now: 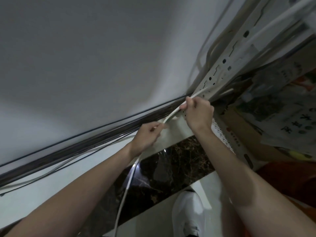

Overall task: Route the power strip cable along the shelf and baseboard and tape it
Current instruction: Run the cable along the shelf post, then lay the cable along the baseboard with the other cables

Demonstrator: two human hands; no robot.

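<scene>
The white power strip cable (171, 115) is running taut past the foot of the slotted shelf upright (222, 65), near the dark baseboard (85, 142), the right hand (198, 112) curling round it against the post and the left hand (147, 135) pinching it lower, probably lining it up for taping, though neither tape nor strip is showing.

Single head-worn view — looking steeply down, close, toward the baseboard (82, 144).
</scene>
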